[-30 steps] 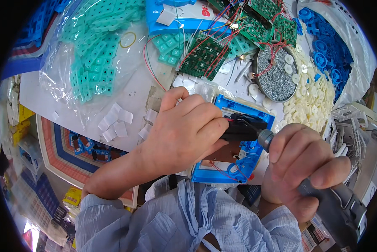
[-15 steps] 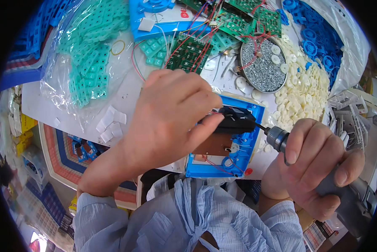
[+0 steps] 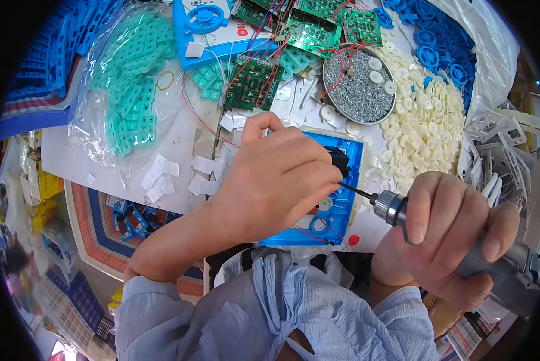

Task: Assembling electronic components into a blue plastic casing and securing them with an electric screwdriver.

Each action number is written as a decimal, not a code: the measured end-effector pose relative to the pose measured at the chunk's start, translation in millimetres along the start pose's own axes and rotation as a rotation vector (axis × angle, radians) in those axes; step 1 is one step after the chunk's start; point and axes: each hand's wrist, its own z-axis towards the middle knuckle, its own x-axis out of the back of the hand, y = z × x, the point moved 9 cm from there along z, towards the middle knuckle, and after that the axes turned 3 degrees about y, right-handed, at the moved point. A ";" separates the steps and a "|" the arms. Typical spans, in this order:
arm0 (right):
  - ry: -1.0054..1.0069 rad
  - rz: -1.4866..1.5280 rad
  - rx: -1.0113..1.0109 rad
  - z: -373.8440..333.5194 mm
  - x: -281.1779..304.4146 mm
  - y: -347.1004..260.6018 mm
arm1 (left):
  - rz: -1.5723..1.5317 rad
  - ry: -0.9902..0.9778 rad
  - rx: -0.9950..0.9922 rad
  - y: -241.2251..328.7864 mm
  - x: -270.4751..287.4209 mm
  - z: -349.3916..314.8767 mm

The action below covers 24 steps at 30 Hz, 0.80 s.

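My right hand (image 3: 450, 240) is wrapped round a grey electric screwdriver (image 3: 390, 207), its thin dark bit pointing left. The bit's tip meets the fingertips of my left hand (image 3: 276, 180), which are pressed together over an open blue plastic casing (image 3: 349, 207). Whatever those fingers pinch is hidden. A black part (image 3: 340, 157) sits inside the casing just beyond them. Thin red wires and a white disc (image 3: 325, 204) show in the casing's near part; my left hand covers much of the rest.
Small silver screws (image 3: 357, 78) fill a round dish behind the casing, beside a heap of cream discs (image 3: 423, 120). Green circuit boards (image 3: 253, 83) with red wires lie at the back. Bagged teal keypads (image 3: 139, 78) and white paper pieces (image 3: 160, 174) are to the left.
My left hand has shifted right and its fingertips have come together at the screwdriver's tip. The bit has moved from the black part to those fingers. The whole view has shifted slightly.
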 end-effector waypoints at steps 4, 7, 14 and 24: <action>0.038 0.094 0.014 1.7 -0.2 -3.5 | -0.022 0.049 -0.006 3.9 2.3 -7.8; 0.080 0.187 0.017 2.5 -0.8 -5.3 | -0.170 0.062 0.034 1.5 2.0 -13.2; 0.098 0.300 0.032 3.7 1.9 -5.5 | -0.331 0.063 0.016 2.9 2.3 -17.6; 0.071 0.056 0.015 8.0 16.9 -11.0 | 0.059 0.129 0.078 -2.3 17.6 -5.1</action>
